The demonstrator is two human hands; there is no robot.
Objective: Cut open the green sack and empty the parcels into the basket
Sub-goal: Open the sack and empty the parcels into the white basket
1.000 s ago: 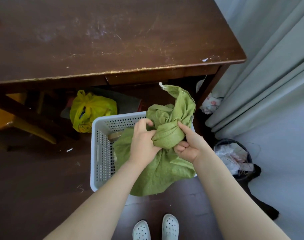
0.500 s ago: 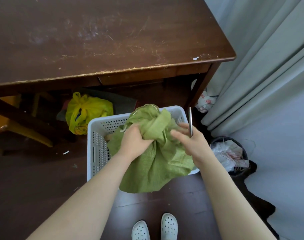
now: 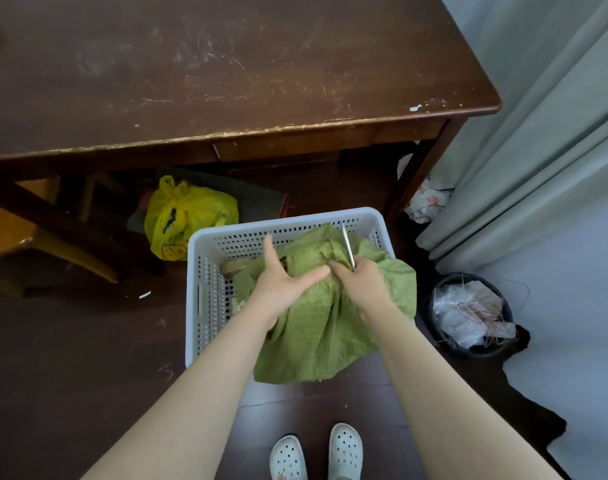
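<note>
Head view: green sack (image 3: 325, 327) slumps over the near and right rim of a white perforated plastic basket (image 3: 205, 296) that stands on the dark floor, just in front of a scratched brown wooden tabletop (image 3: 226, 74). Most of the basket's inside is covered by the crumpled sack; in the uncovered left corner a brownish parcel-like object (image 3: 234, 266) shows, too hidden to name more closely. The left hand (image 3: 284, 285) lies spread and open on top of the sack, fingers fanned, thumb toward the right hand. The right hand (image 3: 364, 287) is closed around a thin silver blade (image 3: 347, 247), knife or scissors I cannot tell, which points away from the person and rests against the sack's bunched top. Under the tabletop a yellow plastic bag (image 3: 186, 216) sits on the floor, tied at the top, contents not visible. To the right of the basket, near a pale grey curtain (image 3: 545, 150), a black waste bin (image 3: 469, 313) holds clear plastic wrap and loose straw-like strands. White perforated clogs (image 3: 316, 455) appear at the bottom edge
</note>
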